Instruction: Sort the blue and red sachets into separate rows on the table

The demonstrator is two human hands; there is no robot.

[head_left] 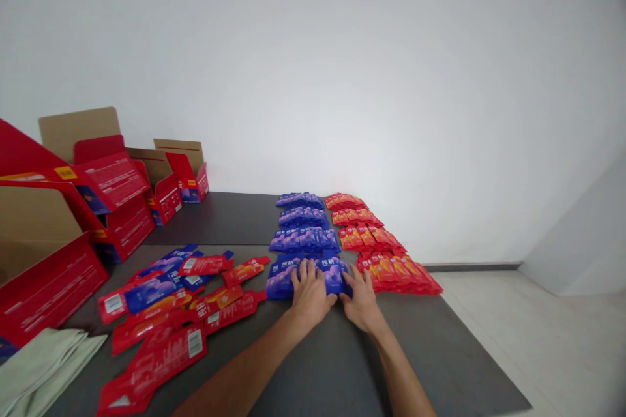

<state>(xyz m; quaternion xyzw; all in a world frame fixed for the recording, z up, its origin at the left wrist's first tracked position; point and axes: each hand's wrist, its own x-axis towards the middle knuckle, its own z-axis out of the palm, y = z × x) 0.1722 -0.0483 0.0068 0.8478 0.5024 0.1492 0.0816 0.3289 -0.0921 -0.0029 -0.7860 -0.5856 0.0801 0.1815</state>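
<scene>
My left hand point(311, 293) lies on the nearest row of blue pouches point(281, 277), its fingers stretched forward over them and the thumb pointing right. At that row's right end, my right hand point(360, 300) has its fingers apart, touching the edge of the last blue pouch point(332, 272). Neither hand is closed around a pouch. The blue pouches overlap one another, and part of the row is hidden under my left hand. Just right of my right hand lies the nearest row of red-orange pouches point(398, 273), also overlapping.
Several more rows of blue pouches point(303, 239) and red-orange pouches point(369, 238) run back toward the wall. Loose mixed pouches point(166, 355) are heaped at left. Open red cartons point(49, 287) stand along the left side, near a folded pale cloth point(44, 365). The dark table point(464, 365) ends at right.
</scene>
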